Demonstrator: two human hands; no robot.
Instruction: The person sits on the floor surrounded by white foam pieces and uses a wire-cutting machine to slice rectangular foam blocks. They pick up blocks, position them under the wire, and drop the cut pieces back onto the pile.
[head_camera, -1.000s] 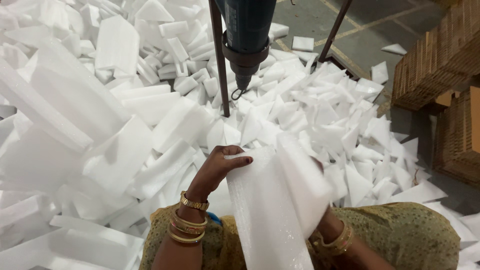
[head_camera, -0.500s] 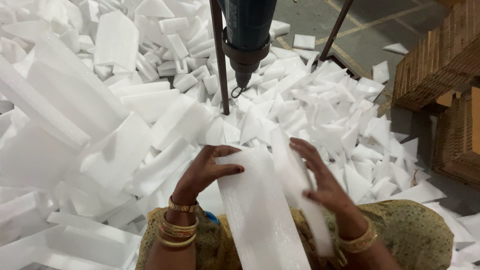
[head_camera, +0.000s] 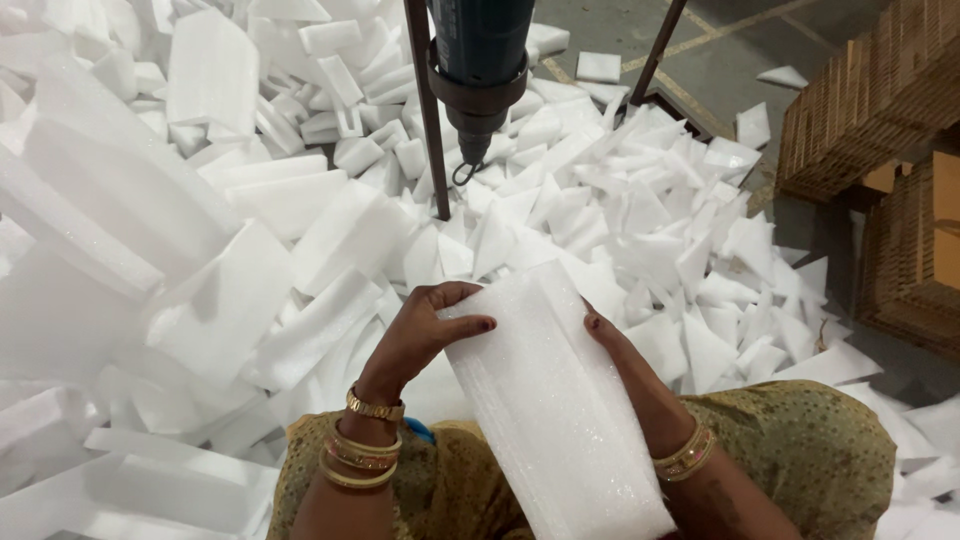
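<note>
Mounted drill (head_camera: 480, 70) above foam offcuts (head_camera: 620, 220); cardboard stacks (head_camera: 880, 90) right.

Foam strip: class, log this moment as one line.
left hand: grips foam strip top corner | right hand: holds opposite edge | mounted drill: above, apart
</note>
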